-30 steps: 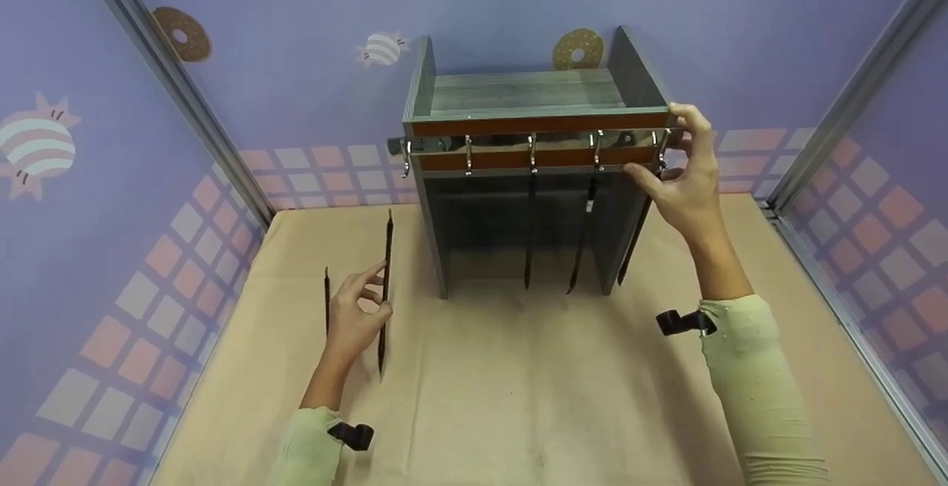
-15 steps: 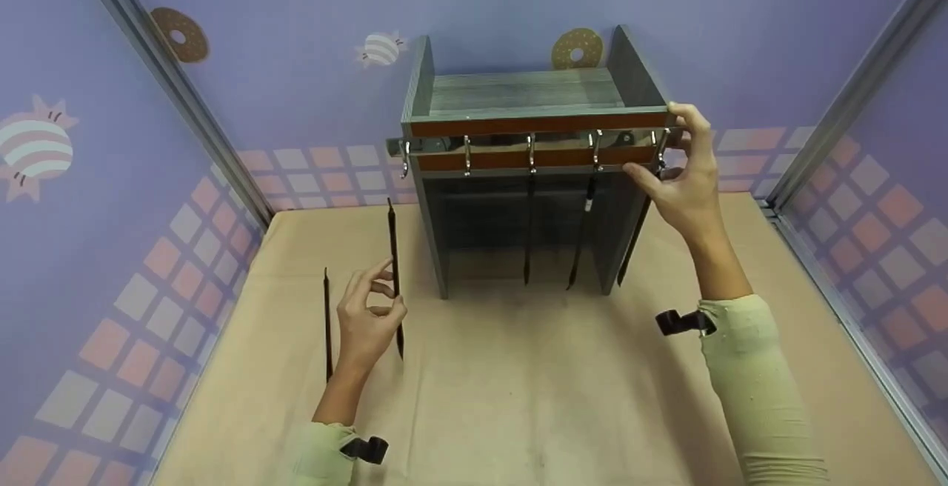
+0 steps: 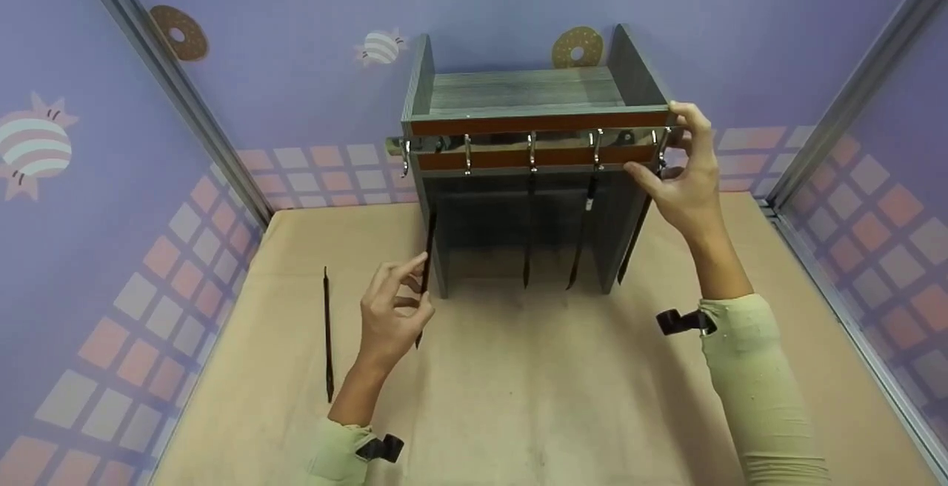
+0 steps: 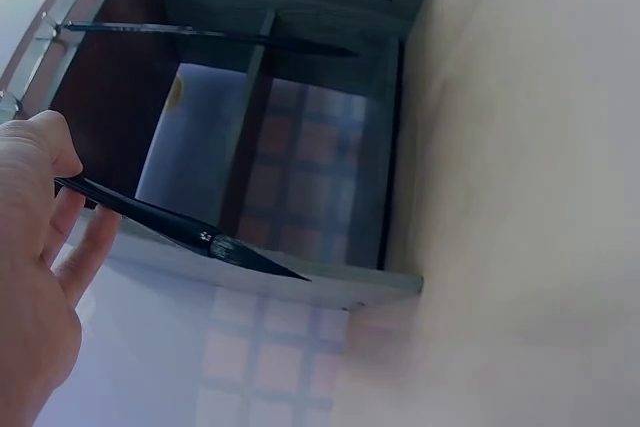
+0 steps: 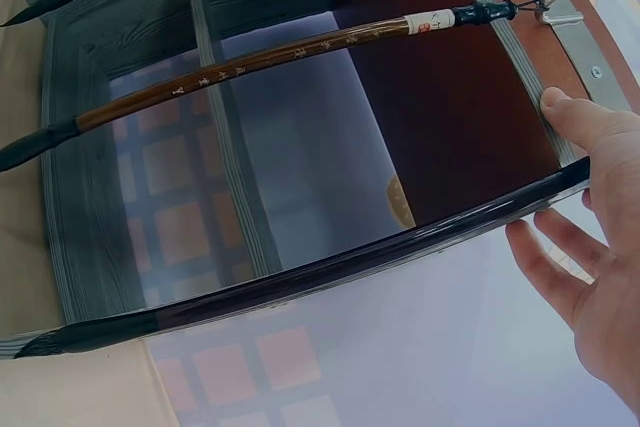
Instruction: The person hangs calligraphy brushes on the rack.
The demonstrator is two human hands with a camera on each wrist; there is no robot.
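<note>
tan worktop (image 3: 533, 397) enclosed by lilac walls (image 3: 296, 27) printed with doughnuts. left hand (image 3: 392, 315) pinches a calligraphy brush (image 3: 426, 271) just left of the grey hanging rack (image 3: 518, 101); since the earlier frame it has lifted off the worktop toward the rack. right hand (image 3: 685, 175), fingers curled, grips the hook rail (image 3: 533, 141) end. a spare brush (image 3: 326, 334) lies left of the left hand.

The left hand (image 3: 392, 315) pinches a brush (image 3: 425, 278) just before the rack's (image 3: 529, 115) left wall, another brush (image 3: 326, 334) lying on the table (image 3: 518, 397) to its left (well apart), three hanging brushes (image 3: 528, 238) to its right.
</note>
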